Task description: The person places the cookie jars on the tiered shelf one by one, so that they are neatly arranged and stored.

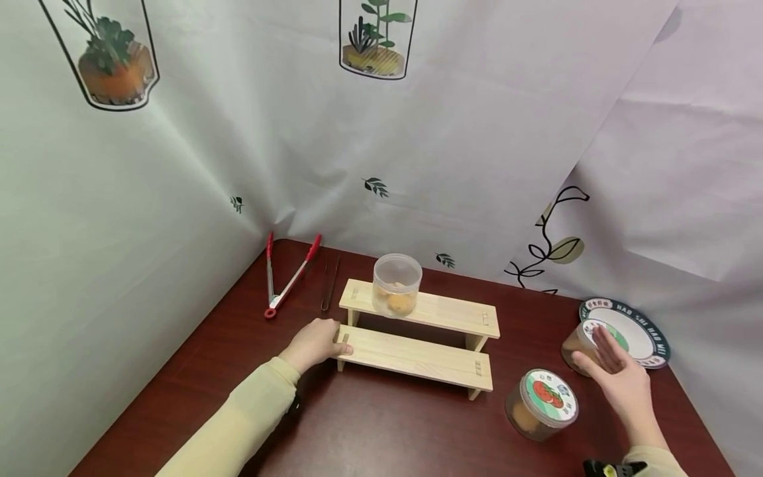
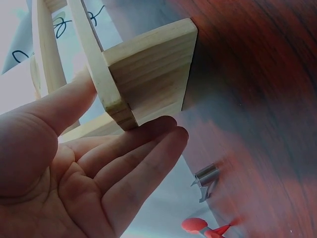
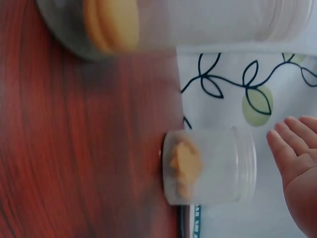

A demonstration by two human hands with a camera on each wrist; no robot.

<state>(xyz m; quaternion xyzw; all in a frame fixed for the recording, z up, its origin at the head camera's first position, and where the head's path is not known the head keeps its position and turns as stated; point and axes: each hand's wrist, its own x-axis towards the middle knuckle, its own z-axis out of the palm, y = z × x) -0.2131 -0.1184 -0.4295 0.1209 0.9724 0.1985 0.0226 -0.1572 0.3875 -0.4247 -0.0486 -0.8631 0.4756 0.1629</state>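
My left hand [image 1: 312,343] grips the left end of the two-tier wooden rack [image 1: 411,354] at its lower step. In the left wrist view the thumb lies along one side of the board [image 2: 101,82], with the fingers against the other. My right hand [image 1: 622,384] is held up with its fingers extended, holding nothing. Beside its fingertips in the head view stands a lidded clear jar [image 1: 574,348]; the right wrist view shows golden-brown pieces inside this jar [image 3: 208,166]. Nearer the front stands another lidded jar [image 1: 541,405] with a tomato-printed label. A lidless jar [image 1: 397,285] with yellowish pieces sits on the upper step.
Red-handled tongs [image 1: 289,285] lie spread at the back left, beside slim dark tweezers [image 1: 330,285]. A plate [image 1: 650,331] with a lettered dark green rim is at the back right, behind the jar. Patterned white cloth [image 1: 477,165] hangs behind the table.
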